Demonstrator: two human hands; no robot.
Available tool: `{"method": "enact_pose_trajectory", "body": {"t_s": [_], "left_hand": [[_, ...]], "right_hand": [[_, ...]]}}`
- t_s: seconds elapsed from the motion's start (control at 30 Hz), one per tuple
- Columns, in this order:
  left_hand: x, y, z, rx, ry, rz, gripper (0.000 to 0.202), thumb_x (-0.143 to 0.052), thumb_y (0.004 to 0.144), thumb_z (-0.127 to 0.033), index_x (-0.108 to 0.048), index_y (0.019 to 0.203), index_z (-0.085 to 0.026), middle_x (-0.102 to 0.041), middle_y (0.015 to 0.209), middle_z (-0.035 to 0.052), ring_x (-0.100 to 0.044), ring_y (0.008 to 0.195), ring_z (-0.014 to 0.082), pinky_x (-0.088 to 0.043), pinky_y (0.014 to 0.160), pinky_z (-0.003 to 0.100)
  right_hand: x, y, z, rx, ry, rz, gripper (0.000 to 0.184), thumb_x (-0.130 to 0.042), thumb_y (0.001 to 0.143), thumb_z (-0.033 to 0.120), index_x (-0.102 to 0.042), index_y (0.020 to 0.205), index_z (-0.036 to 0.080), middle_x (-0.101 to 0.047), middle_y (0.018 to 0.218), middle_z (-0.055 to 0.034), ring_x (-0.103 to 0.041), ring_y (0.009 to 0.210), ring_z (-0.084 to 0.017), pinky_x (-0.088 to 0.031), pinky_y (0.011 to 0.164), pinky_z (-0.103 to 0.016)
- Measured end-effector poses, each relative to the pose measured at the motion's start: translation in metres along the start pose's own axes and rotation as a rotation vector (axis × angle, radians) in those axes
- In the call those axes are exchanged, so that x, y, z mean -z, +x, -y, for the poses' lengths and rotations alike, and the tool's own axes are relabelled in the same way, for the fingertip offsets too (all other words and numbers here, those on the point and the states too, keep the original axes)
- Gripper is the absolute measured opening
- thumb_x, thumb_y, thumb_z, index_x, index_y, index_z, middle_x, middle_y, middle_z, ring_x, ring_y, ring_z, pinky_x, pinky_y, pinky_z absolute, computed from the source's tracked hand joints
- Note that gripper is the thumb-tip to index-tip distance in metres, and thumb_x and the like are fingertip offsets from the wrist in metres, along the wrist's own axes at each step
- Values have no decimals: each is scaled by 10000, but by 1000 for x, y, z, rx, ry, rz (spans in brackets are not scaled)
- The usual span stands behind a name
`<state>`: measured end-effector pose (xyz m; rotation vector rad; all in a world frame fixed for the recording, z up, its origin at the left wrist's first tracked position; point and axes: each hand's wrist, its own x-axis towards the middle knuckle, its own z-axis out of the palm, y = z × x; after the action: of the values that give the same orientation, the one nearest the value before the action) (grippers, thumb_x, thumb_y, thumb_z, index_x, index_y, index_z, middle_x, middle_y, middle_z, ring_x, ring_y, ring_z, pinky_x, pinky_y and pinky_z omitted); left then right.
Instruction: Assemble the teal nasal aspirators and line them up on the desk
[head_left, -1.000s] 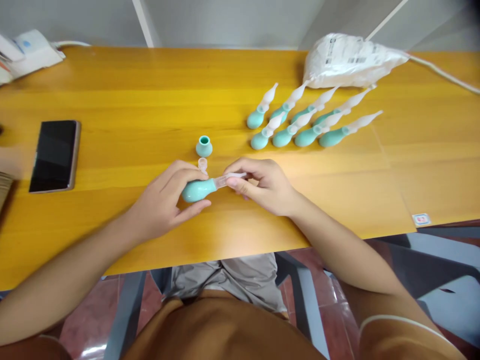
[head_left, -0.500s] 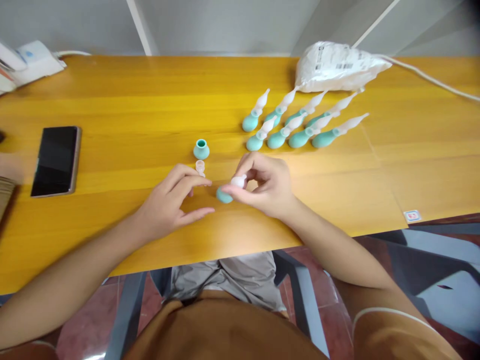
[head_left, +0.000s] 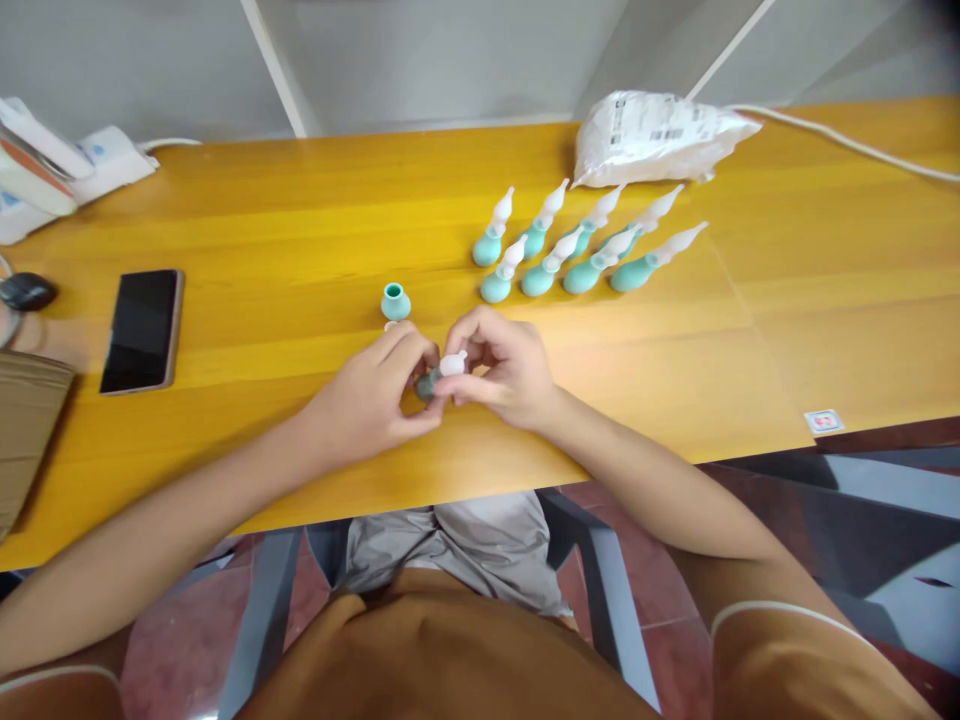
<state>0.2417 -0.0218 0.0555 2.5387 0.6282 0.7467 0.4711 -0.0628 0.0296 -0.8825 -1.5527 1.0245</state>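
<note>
My left hand [head_left: 382, 390] is closed around the teal rubber bulb [head_left: 427, 384] of a small nasal aspirator, fingers on its far side and thumb on the near side. With finger and thumb, my right hand [head_left: 499, 370] pinches the translucent white nozzle [head_left: 453, 364] at the bulb's mouth. How deep the nozzle sits is hidden by my fingers. Just beyond my left hand stands another teal bulb [head_left: 395, 303], upright with its mouth open. A pale clear part [head_left: 391, 326] lies before it, mostly covered by my left hand.
Several nasal aspirators [head_left: 495, 287] with nozzles fitted stand in two rows at the back right. Behind them lies a white plastic bag [head_left: 652, 140]. On the left are a phone [head_left: 142, 330], a cardboard piece [head_left: 30, 420] and a black mouse [head_left: 28, 291]. A small sticker [head_left: 824, 421] marks the table's right edge.
My left hand has moved right and closed on the teal bulb, having been open beside it. My right hand still pinches the nozzle. The view has shifted slightly.
</note>
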Motion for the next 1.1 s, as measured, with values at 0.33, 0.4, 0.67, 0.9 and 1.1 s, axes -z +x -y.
{"method": "enact_pose_trajectory", "body": {"t_s": [0.33, 0.4, 0.67, 0.9, 1.1], "left_hand": [[32, 104, 73, 80, 283, -18, 255, -928, 915, -205, -698, 1008, -262, -807, 1035, 18, -818, 1029, 302, -694, 1139, 547], [26, 127, 87, 143, 311, 48, 227, -943, 897, -171, -749, 995, -234, -837, 1046, 7, -869, 1067, 317, -705, 1179, 577], [12, 156, 96, 232, 310, 253, 579, -359, 1197, -372, -798, 1243, 2, -859, 1248, -24, -887, 1256, 226, -678, 1131, 363], [-2, 164, 132, 247, 194, 206, 156, -810, 1065, -293, -774, 1038, -143, -817, 1039, -23, -918, 1077, 302, -732, 1107, 624], [-1, 151, 113, 444, -5, 145, 267, -918, 960, -426, -786, 1125, -264, -866, 1213, -14, -802, 1144, 241, -633, 1200, 472]], "right_hand": [[10, -12, -1, 353, -240, 31, 525, -439, 1317, 605, -695, 1016, 260, -727, 801, -20, -684, 657, -180, -570, 687, -335], [12, -8, -4, 423, -338, 147, 503, -407, 1336, 535, -682, 1016, 262, -751, 837, -24, -708, 708, -169, -548, 696, -302], [10, -2, -9, 573, -481, 236, 420, -448, 1347, 365, -631, 986, 255, -711, 814, 21, -618, 675, -128, -436, 632, -264], [12, -2, -7, 557, -585, 284, 435, -433, 1351, 364, -669, 1009, 237, -748, 861, 5, -632, 707, -131, -404, 635, -298], [14, -1, -10, 522, -625, 333, 428, -435, 1350, 362, -685, 1030, 228, -762, 890, -9, -640, 734, -140, -393, 656, -305]]}}
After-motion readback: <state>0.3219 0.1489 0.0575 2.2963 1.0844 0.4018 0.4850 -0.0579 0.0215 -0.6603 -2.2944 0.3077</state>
